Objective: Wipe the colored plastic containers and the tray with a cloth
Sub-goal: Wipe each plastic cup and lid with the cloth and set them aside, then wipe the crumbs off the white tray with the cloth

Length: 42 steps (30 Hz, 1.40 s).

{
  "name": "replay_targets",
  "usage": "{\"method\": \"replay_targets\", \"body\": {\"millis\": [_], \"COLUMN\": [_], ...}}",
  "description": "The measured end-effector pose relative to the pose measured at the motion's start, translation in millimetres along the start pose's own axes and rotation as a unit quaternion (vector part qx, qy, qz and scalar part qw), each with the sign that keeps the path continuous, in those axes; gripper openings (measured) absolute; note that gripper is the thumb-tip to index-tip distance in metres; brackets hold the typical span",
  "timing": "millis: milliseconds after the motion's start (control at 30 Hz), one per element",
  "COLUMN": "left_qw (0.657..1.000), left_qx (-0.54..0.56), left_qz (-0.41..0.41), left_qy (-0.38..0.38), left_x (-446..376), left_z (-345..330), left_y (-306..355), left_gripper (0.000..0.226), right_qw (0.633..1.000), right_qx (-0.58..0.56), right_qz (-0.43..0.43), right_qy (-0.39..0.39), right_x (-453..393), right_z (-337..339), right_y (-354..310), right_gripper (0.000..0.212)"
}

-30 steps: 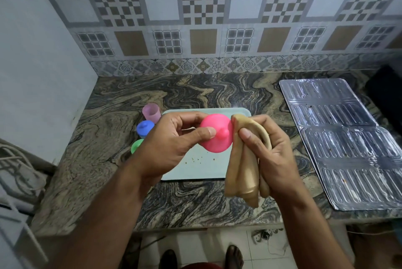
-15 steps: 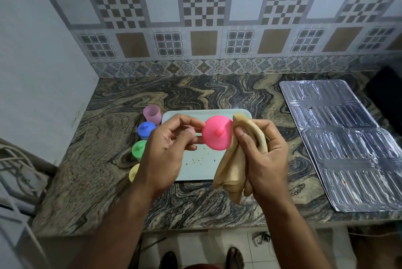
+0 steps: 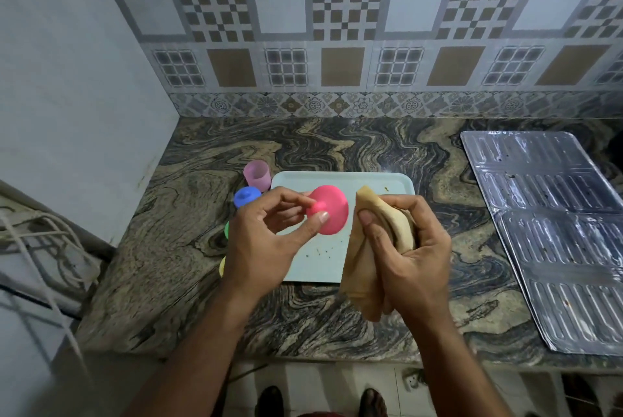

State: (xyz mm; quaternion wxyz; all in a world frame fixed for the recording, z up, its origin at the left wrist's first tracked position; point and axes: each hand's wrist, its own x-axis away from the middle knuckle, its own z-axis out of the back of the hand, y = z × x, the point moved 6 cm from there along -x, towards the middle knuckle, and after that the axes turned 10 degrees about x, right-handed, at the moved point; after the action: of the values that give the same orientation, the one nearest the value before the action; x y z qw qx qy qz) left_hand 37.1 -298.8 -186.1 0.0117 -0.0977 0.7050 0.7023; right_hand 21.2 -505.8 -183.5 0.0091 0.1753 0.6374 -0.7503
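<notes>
Both forearms reach in from the bottom of the view and meet above the marbled bench (image 3: 387, 153), the hands raised over the pale blue tray (image 3: 340, 180). The left hand (image 3: 266, 241) holds the pink container (image 3: 332, 209) up in the air, its thumb pressed against the front near the small knob and its fingers curled round behind, so that the round pink face is turned toward the camera. The right hand (image 3: 404, 248) is closed round a bunched tan cloth (image 3: 377, 224), thumb on top, with the loose end of the cloth hanging down below the palm; the cloth sits just beside the pink container, with a narrow gap showing between them. The tray lies flat on the bench beneath the hands and carries a few dark crumbs near its middle. Left of the tray a translucent pink cup (image 3: 257, 175) stands upright, and nearer the person a blue container (image 3: 246, 196) with a knobbed top stands just beside the tray's edge. Slivers of a green container (image 3: 227, 229) and a yellow container (image 3: 222, 266) peek out from behind the left wrist. What any of these holds cannot be told. A ribbed metal sheet (image 3: 556, 231) lies on the bench at the right, well apart from the tray.
</notes>
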Motion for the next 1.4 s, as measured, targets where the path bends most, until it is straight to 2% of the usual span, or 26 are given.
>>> {"method": "replay_targets", "body": {"millis": [100,267,467,800,1267,1400], "left_qw": [0.998,0.974,0.935,0.915,0.911,0.903], "left_qx": [-0.047,-0.206,-0.339,-0.381,-0.394,-0.414], "left_qz": [-0.005,0.028,0.082,0.126,0.118,0.107], "left_qy": [0.041,0.088,0.070,0.043,0.040,0.037], "left_x": [-35,-122,-195,-222,-216,-214], "left_z": [30,82,106,109,112,110], "left_y": [-6,-54,-122,-165,-175,-172], "left_gripper": [0.019,0.022,0.014,0.015,0.014,0.014], "right_qw": [1.000,1.000,0.998,0.994,0.995,0.989], "right_qx": [0.001,-0.002,0.018,0.076,0.055,0.004], "right_qz": [-0.007,-0.028,-0.053,-0.077,-0.086,-0.143], "right_qy": [0.025,0.013,0.005,0.003,-0.021,-0.032], "right_x": [-5,-5,2,0,-6,-6], "right_z": [2,1,-2,1,-16,-19], "right_y": [4,12,23,41,43,62], "right_gripper": [0.020,0.015,0.015,0.018,0.016,0.019]}}
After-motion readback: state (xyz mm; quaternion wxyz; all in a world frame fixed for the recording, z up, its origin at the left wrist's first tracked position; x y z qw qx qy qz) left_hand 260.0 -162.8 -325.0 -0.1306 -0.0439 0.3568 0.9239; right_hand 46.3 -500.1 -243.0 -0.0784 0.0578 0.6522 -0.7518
